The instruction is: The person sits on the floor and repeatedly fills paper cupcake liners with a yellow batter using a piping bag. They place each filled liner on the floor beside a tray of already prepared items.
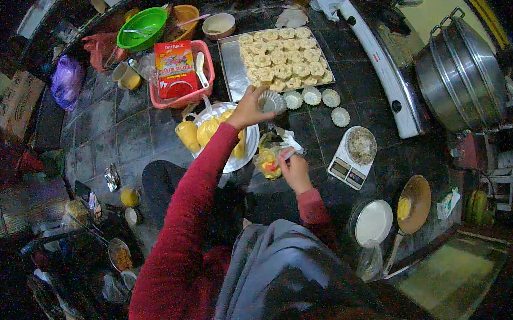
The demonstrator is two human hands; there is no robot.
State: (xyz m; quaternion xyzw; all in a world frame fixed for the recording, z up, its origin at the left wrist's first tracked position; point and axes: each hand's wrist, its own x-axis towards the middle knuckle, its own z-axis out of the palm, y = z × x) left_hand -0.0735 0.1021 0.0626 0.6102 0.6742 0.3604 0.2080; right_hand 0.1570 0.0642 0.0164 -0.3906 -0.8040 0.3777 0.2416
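My left hand (249,109) grips a fluted metal tart mould (271,102) by its edge, just below the baking tray. My right hand (296,173) is closed on a pale handle (286,155). Its reddish end meets a small clear plastic bag (269,160) with something yellow inside; whether it is a brush or a spatula is unclear. Several more fluted moulds (311,96) stand on the tiles right of my left hand. Under my left wrist, a round metal tray (252,148) carries plastic bags of yellow filling (208,131).
Shaped pale dough pieces (283,58) cover most of a baking tray (233,68). A pink basket (156,98) holds a red box (174,72). A kitchen scale (350,169) sits to the right, near a frying pan (416,204) and a large steel pot (460,74).
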